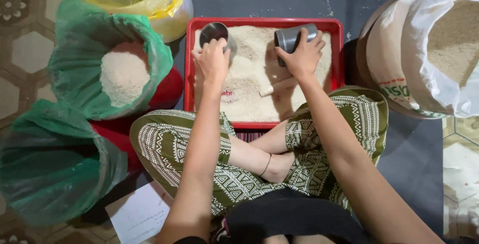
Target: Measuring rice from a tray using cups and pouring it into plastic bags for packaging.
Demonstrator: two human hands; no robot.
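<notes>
Tray point(189, 74) ahead of the crossed legs point(199, 149) — bags point(75, 49) left, sack point(399, 64) right.

Both arms extend forward from the lower edge of the view, over the crossed legs, toward the red tray point(188, 69), which serves as the reference landmark. The left hand point(212, 62) sits over the tray's near-left portion, fingers curled in a closed grip, back of the hand facing up. The right hand point(302, 54) sits over the tray's far-right portion, fingers wrapped closed, wrist slightly bent inward. The forearms run roughly parallel, well apart from each other.
</notes>
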